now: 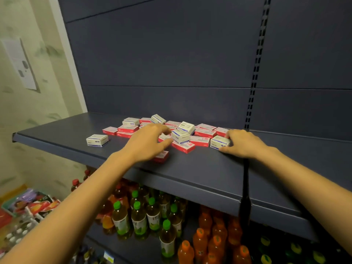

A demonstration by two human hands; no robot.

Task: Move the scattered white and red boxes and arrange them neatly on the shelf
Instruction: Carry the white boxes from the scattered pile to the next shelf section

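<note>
Evidently light, stiff cartons: left hand (147, 143), fingers spread, reaches a tilted white box (180, 136); right hand (242, 143) pinches another white box (220, 142) by its short sides.

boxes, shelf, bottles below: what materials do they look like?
The white and red boxes look like thin printed cardboard: crisp folded edges, matte faces with small print. The shelf appears to be painted sheet metal, dark blue and satin: a folded front lip, a slotted upright behind. The green-capped bottles look like clear plastic: liquid shows through, with wrapped labels.
</note>
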